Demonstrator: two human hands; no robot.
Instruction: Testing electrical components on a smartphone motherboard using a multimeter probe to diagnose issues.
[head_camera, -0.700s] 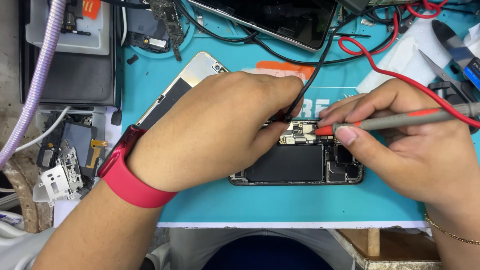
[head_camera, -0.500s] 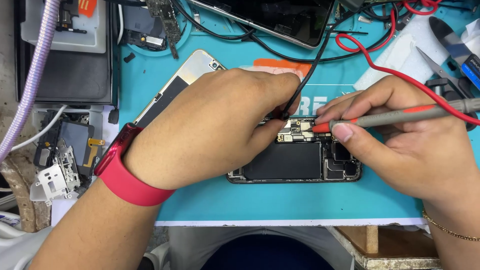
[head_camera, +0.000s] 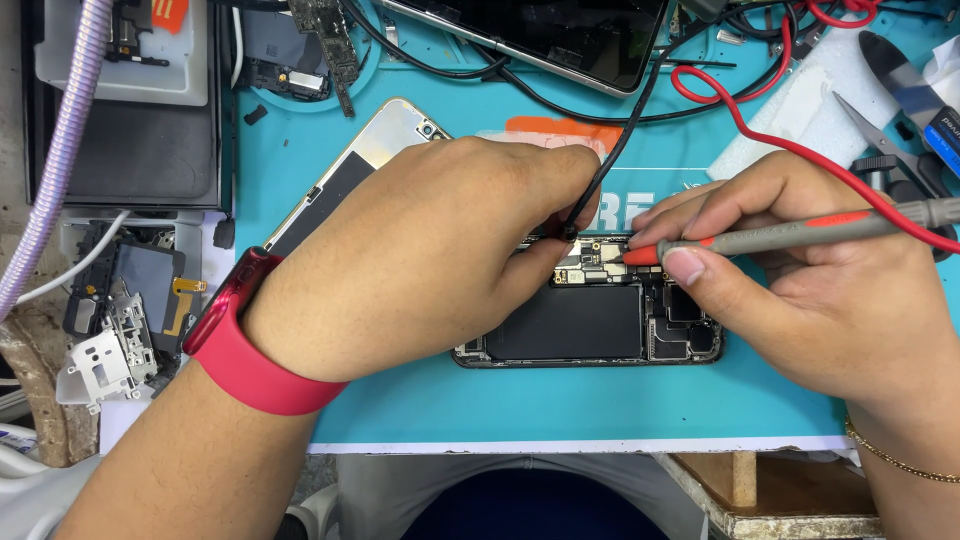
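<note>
While both probes rest on the board, the tips want steadying: light, even pressure, wrists planted on the teal mat (head_camera: 560, 410), no sliding across neighbouring contacts. The left hand (head_camera: 430, 255) pinches the black probe (head_camera: 572, 228) closed between fingertips; the right hand (head_camera: 800, 275) grips the grey, red-tipped probe (head_camera: 760, 238) pen-fashion. Between and just beneath both hands lies the opened phone (head_camera: 590, 325), dark battery and small metal shields exposed.

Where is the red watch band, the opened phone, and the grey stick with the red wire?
red watch band (head_camera: 250, 350), head view, strap's middle
opened phone (head_camera: 580, 325), head view, black battery
grey probe (head_camera: 800, 232), head view, shaft
</note>
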